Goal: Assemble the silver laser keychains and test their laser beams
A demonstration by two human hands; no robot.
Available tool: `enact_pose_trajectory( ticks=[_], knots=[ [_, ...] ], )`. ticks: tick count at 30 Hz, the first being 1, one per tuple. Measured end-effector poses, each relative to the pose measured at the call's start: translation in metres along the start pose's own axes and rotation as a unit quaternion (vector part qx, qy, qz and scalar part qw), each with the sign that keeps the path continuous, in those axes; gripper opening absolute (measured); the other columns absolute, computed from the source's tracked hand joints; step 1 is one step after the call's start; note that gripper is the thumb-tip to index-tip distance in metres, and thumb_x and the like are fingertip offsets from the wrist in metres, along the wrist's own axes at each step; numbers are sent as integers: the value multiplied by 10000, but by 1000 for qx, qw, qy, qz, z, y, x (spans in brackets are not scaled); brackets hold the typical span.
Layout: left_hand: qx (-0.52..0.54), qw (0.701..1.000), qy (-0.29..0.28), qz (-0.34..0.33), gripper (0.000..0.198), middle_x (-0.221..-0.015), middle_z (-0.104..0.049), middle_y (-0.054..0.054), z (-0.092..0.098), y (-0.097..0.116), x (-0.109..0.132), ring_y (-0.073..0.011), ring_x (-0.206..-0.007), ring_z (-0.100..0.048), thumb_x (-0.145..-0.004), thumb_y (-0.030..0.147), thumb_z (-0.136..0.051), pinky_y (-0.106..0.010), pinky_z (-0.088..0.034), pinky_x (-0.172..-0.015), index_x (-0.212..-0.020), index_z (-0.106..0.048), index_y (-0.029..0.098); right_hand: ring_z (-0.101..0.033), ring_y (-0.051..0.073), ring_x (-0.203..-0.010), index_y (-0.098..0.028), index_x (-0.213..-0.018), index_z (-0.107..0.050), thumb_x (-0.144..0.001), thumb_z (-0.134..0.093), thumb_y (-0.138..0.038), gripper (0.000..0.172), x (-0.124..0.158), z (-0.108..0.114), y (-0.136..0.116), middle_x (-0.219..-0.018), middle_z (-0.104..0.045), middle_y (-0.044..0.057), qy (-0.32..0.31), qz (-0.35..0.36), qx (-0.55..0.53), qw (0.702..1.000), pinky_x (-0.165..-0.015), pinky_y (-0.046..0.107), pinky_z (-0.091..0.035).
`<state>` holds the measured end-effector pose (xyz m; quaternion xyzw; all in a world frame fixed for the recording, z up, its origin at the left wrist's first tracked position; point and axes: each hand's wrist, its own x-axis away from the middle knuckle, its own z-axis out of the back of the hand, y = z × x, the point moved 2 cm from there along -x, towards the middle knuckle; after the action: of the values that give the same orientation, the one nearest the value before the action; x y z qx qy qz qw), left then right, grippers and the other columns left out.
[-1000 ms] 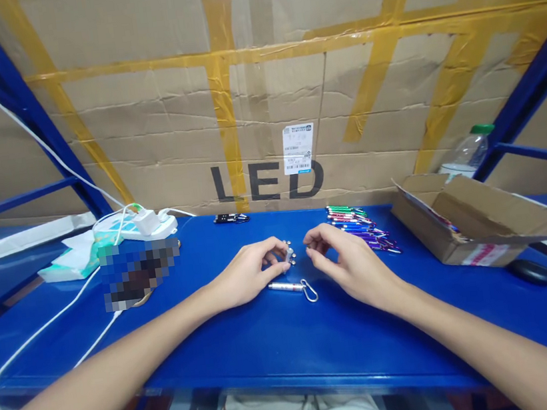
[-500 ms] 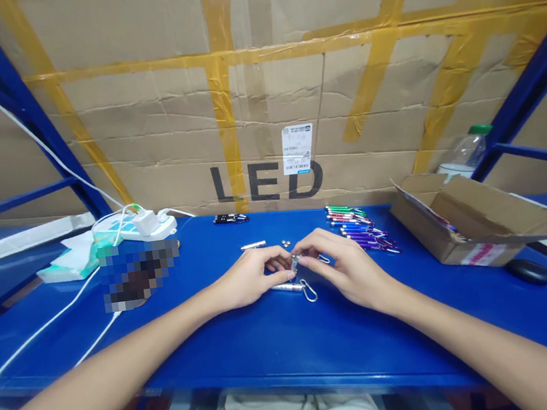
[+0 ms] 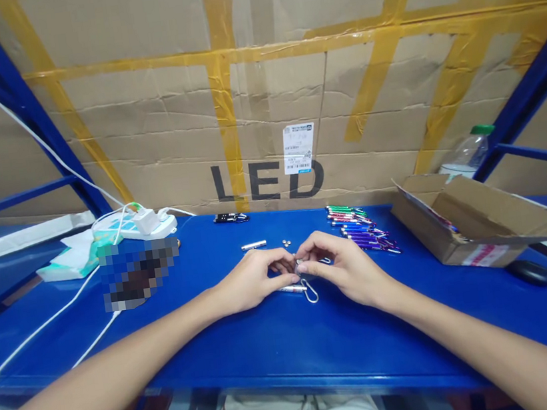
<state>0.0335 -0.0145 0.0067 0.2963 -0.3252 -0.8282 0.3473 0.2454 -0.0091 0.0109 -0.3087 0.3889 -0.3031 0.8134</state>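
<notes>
Here, the blue bench (image 3: 253, 355) carries an open carton (image 3: 478, 225) at right. Mid-bench, the left hand (image 3: 250, 276) and right hand (image 3: 347, 268) meet. A silver penlight (image 3: 293, 288) lies just nearer, a silver tube (image 3: 253, 245) farther left. Both hands' fingers pinch a small silvery piece (image 3: 299, 269), mostly hidden; tiny discs (image 3: 286, 243) lie just beyond.

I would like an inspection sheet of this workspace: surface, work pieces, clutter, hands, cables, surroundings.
Surface: glossy blue tabletop.
Work pieces: small metallic piece, mostly hidden; clipped silver tube, partly covered; plain silver tube and small round pieces farther back; coloured tubes at right.
Clutter: tissue pack at left, open cardboard box at right.
Hands: left hand and right hand, bare, both pinching the small metallic piece.
Cables: white cables at left, lying partly on the tabletop.
Surroundings: taped carton marked LED; green-capped bottle.
</notes>
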Motion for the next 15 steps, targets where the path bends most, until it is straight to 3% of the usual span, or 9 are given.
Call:
enact_pose_trajectory(
  ticks=[9, 15],
  knots=[
    [-55, 998, 26, -29, 117, -945, -793, -17, 1, 2, 1, -183, -875, -740, -974, 288, -738, -268, -550, -816, -1050, -749, 200, -650, 188, -856, -232, -972, -699, -1004, -722, -225, 41, 3, 2, -3, -956, -707, 19, -3, 40, 60, 997, -796, 320, -510],
    [-108, 991, 50, -55, 141, -967, -799, -23, 3, 4, 1, -197, -903, -741, -993, 311, -724, -287, -551, -840, -1089, -754, 213, -652, 204, -891, -238, -1009, -676, -1056, -672, -298, 76, 5, 4, -5, -985, -688, 39, -9, 76, 106, 991, -822, 337, -521]
  ],
)
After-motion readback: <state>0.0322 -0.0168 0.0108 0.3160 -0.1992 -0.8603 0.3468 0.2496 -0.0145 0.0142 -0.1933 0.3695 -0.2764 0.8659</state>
